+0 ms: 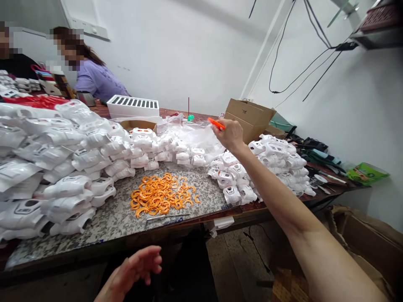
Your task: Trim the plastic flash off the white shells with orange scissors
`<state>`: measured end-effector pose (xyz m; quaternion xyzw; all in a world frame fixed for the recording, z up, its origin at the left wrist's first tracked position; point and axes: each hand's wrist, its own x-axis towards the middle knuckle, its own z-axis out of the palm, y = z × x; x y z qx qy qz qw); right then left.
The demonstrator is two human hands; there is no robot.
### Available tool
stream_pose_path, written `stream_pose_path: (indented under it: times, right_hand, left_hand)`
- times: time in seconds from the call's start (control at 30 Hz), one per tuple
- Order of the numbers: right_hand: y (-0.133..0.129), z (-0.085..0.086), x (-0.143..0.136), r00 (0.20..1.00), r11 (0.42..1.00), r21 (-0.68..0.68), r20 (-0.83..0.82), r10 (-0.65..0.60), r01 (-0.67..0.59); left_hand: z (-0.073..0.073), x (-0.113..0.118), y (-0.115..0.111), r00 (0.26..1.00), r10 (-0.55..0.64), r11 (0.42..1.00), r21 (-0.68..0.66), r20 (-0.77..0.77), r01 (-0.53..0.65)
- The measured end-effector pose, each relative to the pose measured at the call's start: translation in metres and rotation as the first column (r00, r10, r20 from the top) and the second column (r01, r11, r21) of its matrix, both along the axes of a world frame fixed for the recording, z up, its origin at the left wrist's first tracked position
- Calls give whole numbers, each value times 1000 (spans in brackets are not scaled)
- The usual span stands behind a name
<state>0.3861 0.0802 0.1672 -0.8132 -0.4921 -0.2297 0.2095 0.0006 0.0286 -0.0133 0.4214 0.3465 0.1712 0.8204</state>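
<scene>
Right hand point(231, 135) closed around orange piece point(215, 123), raised over surface point(118, 212) near cardboard box point(247, 118) — piece likely light, stiff, best held mid-body; exact shape hard to tell — left hand point(135, 268) loosely open, empty

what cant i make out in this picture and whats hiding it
All in the head view:
1. Orange-red piece: partly covered by the right hand, so its full shape is hidden.
2. Loose orange pieces: they overlap, so no sure count.
3. White shells: dark markings are too small to read.
4. Left hand: its arm is cut off by the bottom edge.
5. Lower-right carton: cut off by the right edge.
</scene>
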Motion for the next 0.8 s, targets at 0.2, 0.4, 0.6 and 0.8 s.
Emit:
stream_pose_path:
  times: [0.2, 0.4, 0.6, 0.8]
  right_hand:
    - [38, 36, -29, 970, 968, -84, 43, 239, -235]
    - [52, 43, -60, 874, 869, -170, 68, 481, -465]
    - [62, 47, -45, 782, 782, -80, 36, 622, -618]
    - [75, 32, 4, 835, 812, -234, -295, 465, -535]
  left_hand:
    - [105, 60, 59, 988, -46, 764, 632, -146, 129]
    - [165, 155, 133, 997, -30, 618, 783, -69, 72]
    - [171, 220, 209, 997, -44, 610, 788, -65, 78]
    - [185, 235, 264, 984, 174, 740, 653, 45, -161]
